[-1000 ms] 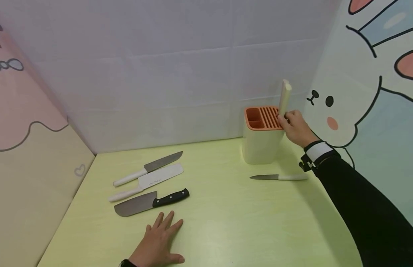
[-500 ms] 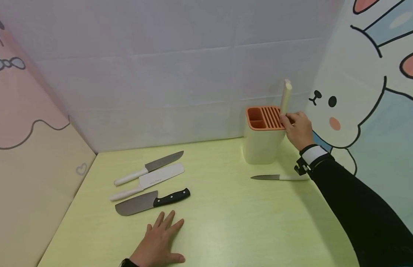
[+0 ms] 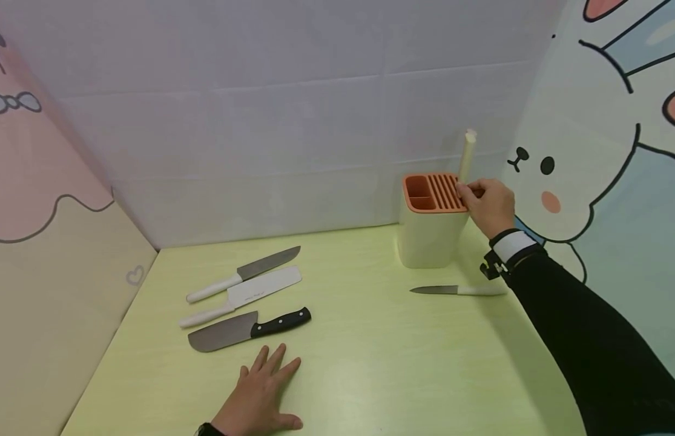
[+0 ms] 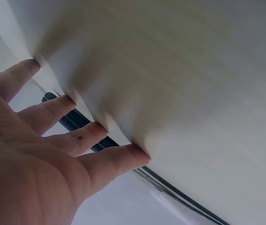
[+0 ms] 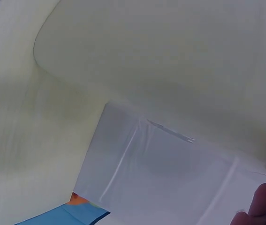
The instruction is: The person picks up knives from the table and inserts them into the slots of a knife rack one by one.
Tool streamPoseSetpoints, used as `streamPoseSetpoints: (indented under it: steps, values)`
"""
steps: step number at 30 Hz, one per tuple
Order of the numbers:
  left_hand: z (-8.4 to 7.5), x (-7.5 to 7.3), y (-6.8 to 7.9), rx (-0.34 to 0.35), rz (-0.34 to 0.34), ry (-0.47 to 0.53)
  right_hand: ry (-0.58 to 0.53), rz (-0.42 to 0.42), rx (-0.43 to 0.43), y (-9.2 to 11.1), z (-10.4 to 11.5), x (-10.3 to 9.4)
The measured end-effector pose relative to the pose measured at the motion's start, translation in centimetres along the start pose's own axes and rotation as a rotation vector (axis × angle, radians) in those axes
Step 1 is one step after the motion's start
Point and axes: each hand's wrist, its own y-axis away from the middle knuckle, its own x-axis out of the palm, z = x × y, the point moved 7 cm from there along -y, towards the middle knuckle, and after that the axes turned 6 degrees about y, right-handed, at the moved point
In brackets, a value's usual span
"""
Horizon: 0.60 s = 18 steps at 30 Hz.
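The cream handle of a knife (image 3: pixel 468 154) stands upright at the right side of a cream knife holder (image 3: pixel 424 242) with an orange slotted top; its blade is hidden. My right hand (image 3: pixel 490 209) pinches at the foot of this handle, right at the holder's rim. In the right wrist view, its curled fingers (image 5: pixel 264 206) show beside the holder's wall. My left hand (image 3: pixel 261 390) rests on the table with fingers spread and touches nothing else. Just beyond it lies a black-handled cleaver (image 3: pixel 228 333), partly visible behind the fingers in the left wrist view.
Behind the cleaver lie a white cleaver (image 3: pixel 263 287) and a white-handled knife with a grey blade (image 3: pixel 266 263). A small white-handled knife (image 3: pixel 435 290) lies in front of the holder. Fabric walls (image 3: pixel 288 151) enclose the yellow-green table (image 3: pixel 370 351).
The right hand stays at the holder's rim and its fingers shift slightly; the upright handle turns a little. The left hand and the knives on the table stay put.
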Motion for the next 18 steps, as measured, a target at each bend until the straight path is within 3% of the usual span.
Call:
streamPoseSetpoints:
  steps: [9,18]
  values:
    - [-0.08,0.23,-0.04,-0.013,0.022,0.025,0.111,0.058,0.018,-0.52,0.47,-0.05]
    - [-0.04,0.40,-0.34,-0.022,0.034,0.027,0.126,0.113,0.054,-0.57,0.44,0.03]
